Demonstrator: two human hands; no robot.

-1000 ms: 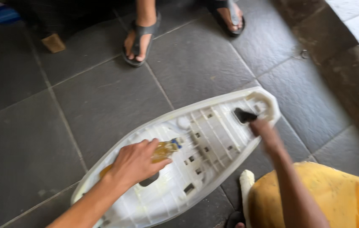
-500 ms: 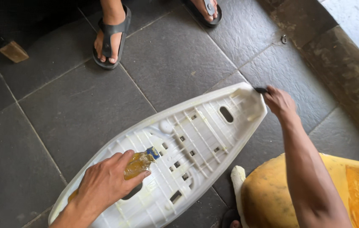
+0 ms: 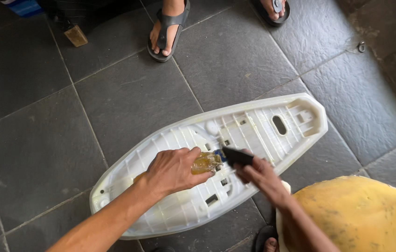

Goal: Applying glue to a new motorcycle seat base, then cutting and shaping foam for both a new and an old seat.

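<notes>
At lower centre, an amber glue bottle (image 3: 206, 163) is gripped by the left hand (image 3: 172, 170), tilted over the white seat base (image 3: 272, 126), so its nozzle meets the black brush (image 3: 237, 156) pinched in the right hand (image 3: 258, 177).

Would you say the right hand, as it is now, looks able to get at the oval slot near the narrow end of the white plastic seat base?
Probably yes: the oval slot lies uncovered just beyond the right hand.

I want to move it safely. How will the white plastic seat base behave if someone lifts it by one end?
The white seat base looks like thin ribbed plastic, so probably stiff and light. Being long, it may swing or tilt if lifted by one end.
</notes>
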